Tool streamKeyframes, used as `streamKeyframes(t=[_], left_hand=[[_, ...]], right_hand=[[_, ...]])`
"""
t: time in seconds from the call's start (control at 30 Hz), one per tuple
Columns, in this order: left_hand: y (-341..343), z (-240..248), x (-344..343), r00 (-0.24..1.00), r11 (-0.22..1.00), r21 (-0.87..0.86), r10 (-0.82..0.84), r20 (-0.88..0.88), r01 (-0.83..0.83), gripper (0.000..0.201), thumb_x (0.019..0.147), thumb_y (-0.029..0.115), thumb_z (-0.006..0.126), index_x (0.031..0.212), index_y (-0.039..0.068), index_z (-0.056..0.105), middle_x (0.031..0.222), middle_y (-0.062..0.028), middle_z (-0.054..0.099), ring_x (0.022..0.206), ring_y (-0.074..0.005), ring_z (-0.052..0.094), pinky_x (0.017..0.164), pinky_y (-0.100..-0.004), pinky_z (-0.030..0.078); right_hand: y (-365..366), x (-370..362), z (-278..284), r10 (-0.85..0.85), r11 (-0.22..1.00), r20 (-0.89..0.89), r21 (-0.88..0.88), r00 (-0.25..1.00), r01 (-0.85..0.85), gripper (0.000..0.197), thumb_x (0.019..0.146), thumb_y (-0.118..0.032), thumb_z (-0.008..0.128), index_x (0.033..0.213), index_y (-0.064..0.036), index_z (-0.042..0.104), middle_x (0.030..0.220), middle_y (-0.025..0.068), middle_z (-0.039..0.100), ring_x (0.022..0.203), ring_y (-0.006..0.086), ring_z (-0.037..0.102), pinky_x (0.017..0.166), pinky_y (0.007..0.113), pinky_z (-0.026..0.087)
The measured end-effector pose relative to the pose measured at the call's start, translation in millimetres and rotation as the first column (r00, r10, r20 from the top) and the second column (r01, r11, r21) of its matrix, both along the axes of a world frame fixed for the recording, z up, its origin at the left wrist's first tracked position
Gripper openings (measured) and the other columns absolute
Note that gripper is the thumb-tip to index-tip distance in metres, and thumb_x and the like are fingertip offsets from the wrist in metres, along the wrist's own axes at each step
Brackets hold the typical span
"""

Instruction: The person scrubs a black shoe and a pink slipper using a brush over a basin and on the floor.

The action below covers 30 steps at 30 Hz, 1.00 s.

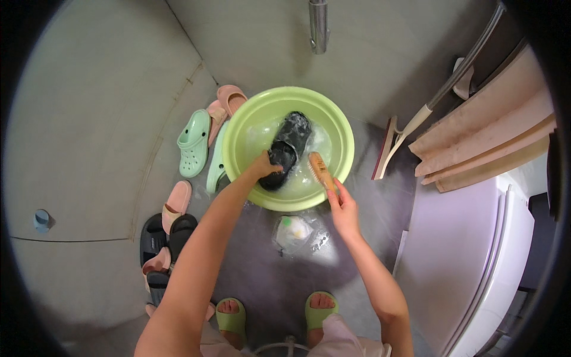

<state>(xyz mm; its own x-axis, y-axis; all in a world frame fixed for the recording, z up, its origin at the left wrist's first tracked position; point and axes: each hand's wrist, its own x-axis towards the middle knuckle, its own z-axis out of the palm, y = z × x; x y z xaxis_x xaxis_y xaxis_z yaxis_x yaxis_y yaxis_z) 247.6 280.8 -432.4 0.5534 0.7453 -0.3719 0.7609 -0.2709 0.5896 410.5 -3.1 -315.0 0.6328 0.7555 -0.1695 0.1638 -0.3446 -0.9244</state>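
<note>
A round light-green basin [348, 131] on the floor holds soapy water. In it lies a black slipper [295, 132] with white suds on its sole, tilted toward the upper right. My left hand [266, 165] grips this slipper near its strap, with the thumb over the strap. A wooden-handled scrub brush [320, 171] is held by my right hand [343, 205] at its lower end. Its pale bristles face the slipper from the right, over the water, and a small gap seems to separate them.
Mint clogs [194, 143], pink slippers [177, 202] and black slippers [153, 238] line the left. A plastic bag [292, 233] lies before the basin. A floor squeegee [386, 149], pinkish cloths [488, 131] and a white appliance [464, 256] stand right. A metal spout [319, 27] hangs above.
</note>
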Motion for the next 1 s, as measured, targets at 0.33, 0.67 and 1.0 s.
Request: streamKeyframes(t=[0.33, 0.67, 1.0], left_hand=[[-52, 104, 10, 0.758, 0.441, 0.617, -0.362, -0.542, 0.652, 0.063, 0.081, 0.034, 0.072, 0.137, 0.018, 0.047, 0.150, -0.0148, 0.039, 0.134, -0.0373, 0.040, 0.105, -0.0556, 0.034], [-50, 33, 44, 0.781, 0.810, 0.349, -0.198, -0.593, 0.470, 0.098, 0.086, 0.057, 0.064, 0.158, 0.036, 0.001, 0.162, -0.0269, 0.001, 0.139, -0.0549, 0.027, 0.107, -0.0631, 0.032], [-39, 40, 42, 0.856, 0.872, 0.257, -0.280, -0.435, 0.416, 0.106, 0.080, 0.043, 0.074, 0.156, 0.044, -0.001, 0.164, -0.0195, 0.000, 0.137, -0.0549, 0.030, 0.109, -0.0588, 0.035]], right_hand=[[4, 6, -19, -0.065, 0.998, 0.149, 0.026, 0.987, 0.062, 0.044, 0.098, -0.026, 0.059, 0.135, -0.0032, 0.057, 0.083, 0.0232, 0.069, 0.071, 0.0283, 0.069, 0.069, 0.037, 0.052], [6, 2, -6, -0.008, 0.998, 0.154, -0.067, 0.988, 0.019, 0.044, 0.098, -0.024, 0.058, 0.138, -0.0070, 0.055, 0.079, 0.0249, 0.066, 0.069, 0.0317, 0.068, 0.067, 0.038, 0.051], [7, -1, -11, 0.035, 0.998, 0.246, -0.053, 0.969, -0.023, 0.046, 0.097, -0.023, 0.058, 0.138, -0.0032, 0.053, 0.081, 0.0296, 0.065, 0.076, 0.0419, 0.068, 0.066, 0.045, 0.052]])
